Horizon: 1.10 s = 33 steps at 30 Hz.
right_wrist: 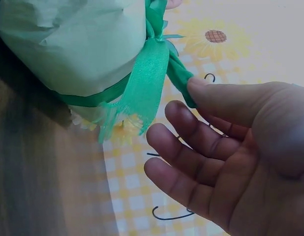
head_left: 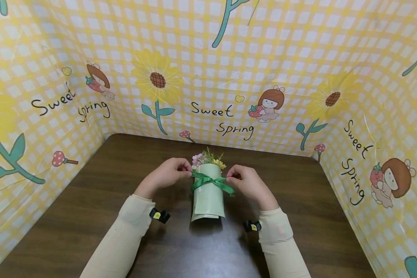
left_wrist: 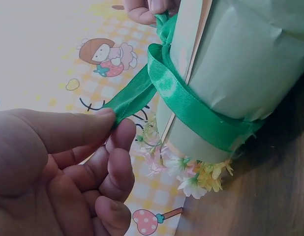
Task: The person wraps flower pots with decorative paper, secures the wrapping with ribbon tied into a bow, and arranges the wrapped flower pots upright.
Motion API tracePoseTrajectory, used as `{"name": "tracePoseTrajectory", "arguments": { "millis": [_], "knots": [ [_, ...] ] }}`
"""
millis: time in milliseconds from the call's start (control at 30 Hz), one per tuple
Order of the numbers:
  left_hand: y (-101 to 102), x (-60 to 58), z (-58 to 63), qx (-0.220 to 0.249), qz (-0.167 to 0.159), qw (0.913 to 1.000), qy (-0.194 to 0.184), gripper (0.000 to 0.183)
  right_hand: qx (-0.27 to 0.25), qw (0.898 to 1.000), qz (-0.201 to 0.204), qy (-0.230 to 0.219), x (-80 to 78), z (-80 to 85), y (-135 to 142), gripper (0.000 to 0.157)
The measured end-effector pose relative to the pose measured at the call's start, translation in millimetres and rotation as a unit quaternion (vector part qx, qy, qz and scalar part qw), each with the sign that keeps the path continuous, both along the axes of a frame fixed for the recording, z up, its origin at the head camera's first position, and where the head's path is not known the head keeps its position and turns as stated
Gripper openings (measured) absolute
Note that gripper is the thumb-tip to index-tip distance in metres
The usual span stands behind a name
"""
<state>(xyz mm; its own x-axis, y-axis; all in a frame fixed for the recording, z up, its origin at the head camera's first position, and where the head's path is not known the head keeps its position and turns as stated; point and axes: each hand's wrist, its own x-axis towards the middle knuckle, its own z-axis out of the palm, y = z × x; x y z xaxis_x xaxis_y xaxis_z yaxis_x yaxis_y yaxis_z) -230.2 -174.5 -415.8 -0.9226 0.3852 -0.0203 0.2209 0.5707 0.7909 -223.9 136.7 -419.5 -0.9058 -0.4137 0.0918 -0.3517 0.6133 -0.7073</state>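
A bouquet wrapped in pale green paper (head_left: 208, 202) lies on the table, its pink, white and yellow flowers (head_left: 199, 159) pointing to the far side. Around the paper runs a green satin ribbon (head_left: 207, 180), knotted at the front. My left hand (head_left: 166, 173) pinches a piece of the ribbon between thumb and forefinger, left of the knot. On the other side, my right hand (head_left: 248, 183) pinches another piece with thumb and forefinger. In the right wrist view a frayed ribbon end (right_wrist: 149, 93) hangs free beside the right thumb.
The dark wooden table (head_left: 90, 216) extends on all sides of the bouquet. A yellow checked cloth (head_left: 208, 73) with printed sunflowers and figures stands as a wall at the back and both sides. Each wrist carries a small black strap mount (head_left: 159, 215).
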Motion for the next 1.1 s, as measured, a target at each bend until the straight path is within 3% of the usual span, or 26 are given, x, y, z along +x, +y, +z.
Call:
{"name": "tracePoseTrajectory", "arguments": {
  "millis": [267, 667, 800, 933, 1100],
  "knots": [
    [-2.6, -1.6, -2.3, 0.02, 0.0, 0.9997, -0.014, 0.008, -0.043, 0.999, -0.01, -0.018, -3.4, -3.7, 4.1, 0.004],
    [-12.2, -13.2, -16.6, 0.024, 0.016, 0.9992, -0.028, 0.011, -0.075, 0.995, -0.049, -0.039, -12.9, -15.7, 7.3, 0.009],
    [-12.4, -14.7, -21.6, 0.02, 0.033, 0.9985, -0.039, 0.011, -0.063, 0.994, -0.081, -0.026, -15.3, -19.7, 6.1, 0.009],
    [-7.9, -15.6, -29.5, -0.001, 0.043, 0.9973, -0.061, 0.015, -0.011, 0.993, -0.117, 0.002, -16.8, -27.2, 2.0, 0.009],
    [2.1, -12.9, -34.8, -0.027, 0.034, 0.9907, -0.129, 0.034, 0.033, 0.993, -0.113, -0.005, -17.2, -37.2, -8.0, 0.013]
  ]
}}
